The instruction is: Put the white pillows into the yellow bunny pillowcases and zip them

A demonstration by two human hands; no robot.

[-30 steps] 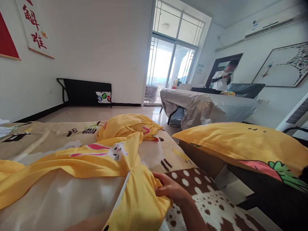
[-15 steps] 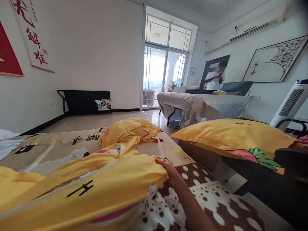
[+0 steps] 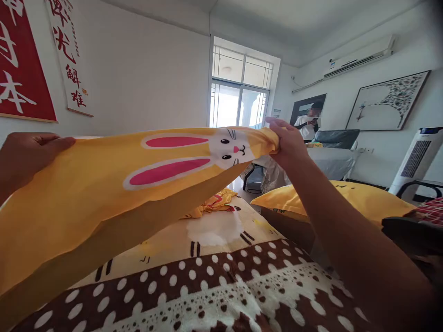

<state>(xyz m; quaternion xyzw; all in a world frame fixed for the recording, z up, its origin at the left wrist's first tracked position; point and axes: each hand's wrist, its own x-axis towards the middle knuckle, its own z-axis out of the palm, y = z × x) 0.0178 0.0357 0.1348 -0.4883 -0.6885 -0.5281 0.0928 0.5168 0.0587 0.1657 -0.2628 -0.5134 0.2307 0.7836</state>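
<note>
A yellow pillowcase (image 3: 93, 180) with a pink-eared white rabbit print is stretched across the view above the bed. At the left edge of the picture my left hand (image 3: 29, 157) grips its upper edge, thumb pressed against the cloth. My right hand (image 3: 287, 140) is closed round the bunched corner beyond the rabbit's face. The cloth's lower part hangs down toward a brown and cream patterned blanket (image 3: 214, 286). Partly hidden behind it, a crumpled yellow cloth (image 3: 218, 202) lies on the blanket.
A plump yellow pillow (image 3: 367, 198) rests to the right, beyond my forearm. Farther back are a plastic-covered piece of furniture (image 3: 328, 161) and a person (image 3: 308, 122) in a doorway. A white tower fan (image 3: 413, 161) stands at the right.
The pillowcase has risen off the bed and is now pulled out lengthwise, its rabbit print facing me. My left hand has come into view gripping it; my right hand has moved up.
</note>
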